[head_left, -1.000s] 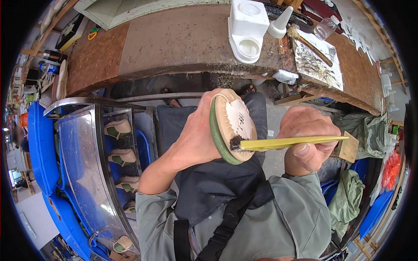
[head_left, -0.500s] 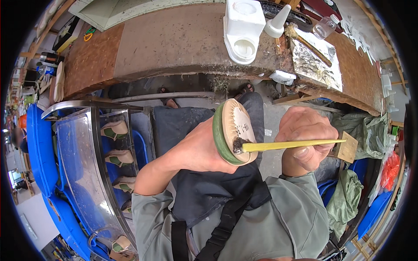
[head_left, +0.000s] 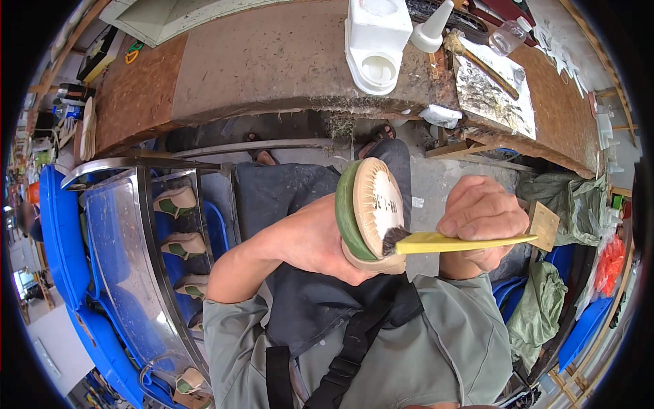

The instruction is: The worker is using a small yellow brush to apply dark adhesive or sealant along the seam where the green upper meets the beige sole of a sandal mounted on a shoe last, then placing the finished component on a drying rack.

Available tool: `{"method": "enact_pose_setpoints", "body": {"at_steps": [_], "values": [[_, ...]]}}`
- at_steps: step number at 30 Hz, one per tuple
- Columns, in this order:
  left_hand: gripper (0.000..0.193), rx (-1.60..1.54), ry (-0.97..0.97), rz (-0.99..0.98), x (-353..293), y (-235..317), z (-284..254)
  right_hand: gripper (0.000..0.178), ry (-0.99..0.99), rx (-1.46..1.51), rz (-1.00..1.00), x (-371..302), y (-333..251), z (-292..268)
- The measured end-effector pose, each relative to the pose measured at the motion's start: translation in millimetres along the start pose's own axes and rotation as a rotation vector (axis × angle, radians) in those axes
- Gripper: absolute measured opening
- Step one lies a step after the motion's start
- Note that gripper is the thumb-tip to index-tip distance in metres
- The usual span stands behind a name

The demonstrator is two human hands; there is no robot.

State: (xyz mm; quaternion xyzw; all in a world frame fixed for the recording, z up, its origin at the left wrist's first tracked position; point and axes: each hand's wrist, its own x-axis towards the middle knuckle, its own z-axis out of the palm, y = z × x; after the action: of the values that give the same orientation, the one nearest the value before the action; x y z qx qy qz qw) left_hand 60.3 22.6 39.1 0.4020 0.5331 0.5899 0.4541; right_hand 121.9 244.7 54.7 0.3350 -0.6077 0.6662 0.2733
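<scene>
My left hand (head_left: pixel 315 238) grips a shoe upper (head_left: pixel 377 198) from its left side, with the pale underside facing up and right. Green material wraps its left edge, and pleated beige material is folded in around a light bottom board. In my right hand (head_left: pixel 482 217), the fingers are closed around the flat yellow handle of a brush (head_left: pixel 463 243). The dark bristles touch the lower end of the shoe's underside. What my left fingers do behind the shoe is hidden.
Ahead runs a worn brown bench (head_left: pixel 259 68) bearing a white dispenser (head_left: pixel 379 51), a white nozzle cap (head_left: pixel 432 27), a hammer (head_left: pixel 487 65) on stained paper and a clear bottle (head_left: pixel 509 36). On my left, a metal rack (head_left: pixel 129 238) holds several beige-green shoes (head_left: pixel 178 202). Green sacking (head_left: pixel 538 313) lies at right.
The shoe has tilted so more of its underside shows. The brush has shifted slightly right and down, with its yellow handle turned flatter to view.
</scene>
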Motion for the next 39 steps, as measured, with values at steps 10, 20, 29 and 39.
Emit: {"method": "enact_pose_setpoints", "body": {"at_steps": [10, 20, 29, 39], "values": [[0.083, 0.383, 0.308, -0.154, -8.4, 18.8, 0.0, 0.014, -0.02, -0.005, 0.087, 37.0, -3.8, 7.5], [0.08, 1.09, 0.872, 0.212, -20.2, 10.5, -7.9, 0.012, 0.06, 0.004, 0.01, 20.7, -8.6, 20.4], [0.062, 1.541, 1.045, 0.498, -23.7, 8.8, -13.9, 0.014, 0.058, 0.068, 0.205, 37.9, -13.4, 26.9], [0.04, 1.846, 1.224, 0.611, -26.9, 17.3, -23.9, 0.013, 0.099, -0.218, 0.177, 43.7, -21.7, 36.3]]}}
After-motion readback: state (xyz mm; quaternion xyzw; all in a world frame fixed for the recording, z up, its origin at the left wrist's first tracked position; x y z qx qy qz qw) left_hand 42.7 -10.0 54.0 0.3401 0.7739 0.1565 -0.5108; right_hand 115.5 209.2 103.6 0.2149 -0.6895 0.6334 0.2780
